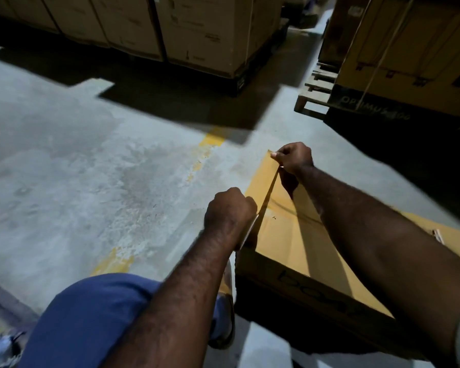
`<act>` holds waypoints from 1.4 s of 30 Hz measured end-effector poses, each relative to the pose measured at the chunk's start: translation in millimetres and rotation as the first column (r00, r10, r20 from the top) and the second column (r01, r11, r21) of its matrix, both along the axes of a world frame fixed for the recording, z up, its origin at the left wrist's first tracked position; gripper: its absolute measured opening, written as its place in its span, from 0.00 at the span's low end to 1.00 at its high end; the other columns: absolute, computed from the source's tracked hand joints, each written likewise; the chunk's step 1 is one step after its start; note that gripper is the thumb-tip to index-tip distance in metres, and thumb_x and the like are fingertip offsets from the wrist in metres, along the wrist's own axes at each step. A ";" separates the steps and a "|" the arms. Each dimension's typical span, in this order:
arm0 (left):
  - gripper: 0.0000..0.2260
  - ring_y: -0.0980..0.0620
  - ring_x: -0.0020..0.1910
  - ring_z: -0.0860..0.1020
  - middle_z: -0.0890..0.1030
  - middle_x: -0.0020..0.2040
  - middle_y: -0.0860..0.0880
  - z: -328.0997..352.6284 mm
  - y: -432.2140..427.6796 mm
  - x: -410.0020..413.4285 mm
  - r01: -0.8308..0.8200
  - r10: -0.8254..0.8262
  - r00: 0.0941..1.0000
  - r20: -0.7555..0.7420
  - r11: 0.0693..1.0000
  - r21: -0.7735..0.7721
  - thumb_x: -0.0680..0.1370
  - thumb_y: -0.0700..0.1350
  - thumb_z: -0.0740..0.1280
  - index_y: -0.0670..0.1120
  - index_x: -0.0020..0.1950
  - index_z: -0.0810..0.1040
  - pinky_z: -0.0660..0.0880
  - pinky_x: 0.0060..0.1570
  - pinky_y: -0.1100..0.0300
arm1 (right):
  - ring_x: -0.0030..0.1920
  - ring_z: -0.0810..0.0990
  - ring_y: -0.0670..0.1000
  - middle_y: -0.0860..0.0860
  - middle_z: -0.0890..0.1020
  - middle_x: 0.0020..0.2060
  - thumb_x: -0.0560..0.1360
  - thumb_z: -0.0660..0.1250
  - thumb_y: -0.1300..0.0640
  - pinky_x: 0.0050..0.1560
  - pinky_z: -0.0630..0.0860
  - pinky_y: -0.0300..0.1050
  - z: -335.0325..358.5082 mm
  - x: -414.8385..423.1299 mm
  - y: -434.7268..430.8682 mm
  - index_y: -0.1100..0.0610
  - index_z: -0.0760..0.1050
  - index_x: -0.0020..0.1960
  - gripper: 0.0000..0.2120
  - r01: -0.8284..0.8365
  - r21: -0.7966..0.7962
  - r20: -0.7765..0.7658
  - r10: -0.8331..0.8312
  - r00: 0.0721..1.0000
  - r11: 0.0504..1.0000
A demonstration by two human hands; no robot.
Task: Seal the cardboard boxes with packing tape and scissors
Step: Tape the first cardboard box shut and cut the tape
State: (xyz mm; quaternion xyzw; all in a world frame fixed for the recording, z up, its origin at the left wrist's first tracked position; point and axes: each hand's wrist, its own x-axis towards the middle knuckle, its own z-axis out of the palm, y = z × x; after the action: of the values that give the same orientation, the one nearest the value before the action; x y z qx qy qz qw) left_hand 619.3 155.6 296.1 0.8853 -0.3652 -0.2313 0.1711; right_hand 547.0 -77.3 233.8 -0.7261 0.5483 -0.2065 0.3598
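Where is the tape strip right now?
Head view, right of centre: the tape strip stretches between the left hand, nearer, and the right hand at the cardboard box's far corner, over its left side.

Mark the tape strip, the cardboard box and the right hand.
tape strip (270,189): head view, middle of the stretched length between the hands.
cardboard box (284,240): head view, bare top flap.
right hand (294,158): head view, back of the hand.
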 end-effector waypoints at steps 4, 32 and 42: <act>0.16 0.46 0.57 0.79 0.80 0.64 0.46 4.7 -0.9 -4.4 -0.011 0.011 1.000 -0.006 0.999 -0.044 0.83 0.51 0.60 0.49 0.69 0.76 0.68 0.45 0.60 | 0.45 0.84 0.50 0.52 0.87 0.45 0.73 0.78 0.49 0.56 0.83 0.50 -7.9 -1.0 -11.8 0.57 0.87 0.51 0.12 -0.035 0.010 -0.078 0.036 0.996 0.999; 0.14 0.50 0.46 0.74 0.81 0.59 0.49 0.4 -3.3 -9.0 0.043 -0.027 0.992 -0.127 0.991 0.123 0.80 0.50 0.60 0.51 0.61 0.80 0.67 0.43 0.58 | 0.52 0.81 0.55 0.54 0.82 0.54 0.78 0.70 0.48 0.50 0.78 0.45 -25.5 -1.3 -38.9 0.59 0.81 0.61 0.17 0.202 0.261 -0.147 -0.168 0.975 0.944; 0.16 0.51 0.47 0.71 0.79 0.65 0.49 -1.2 -2.9 -10.2 0.001 0.011 0.984 -0.177 0.998 0.066 0.81 0.49 0.60 0.50 0.67 0.77 0.66 0.46 0.58 | 0.56 0.83 0.52 0.52 0.86 0.56 0.80 0.67 0.52 0.62 0.78 0.48 -9.3 -17.9 -20.5 0.54 0.83 0.60 0.12 -0.094 -0.302 -0.059 0.079 0.995 0.949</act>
State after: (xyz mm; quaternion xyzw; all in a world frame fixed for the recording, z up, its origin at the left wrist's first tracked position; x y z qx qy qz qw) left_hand 609.2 152.6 294.9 0.8673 -0.3386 -0.3205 0.1743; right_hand 529.0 -97.8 224.5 -0.8007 0.4857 -0.2558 0.2398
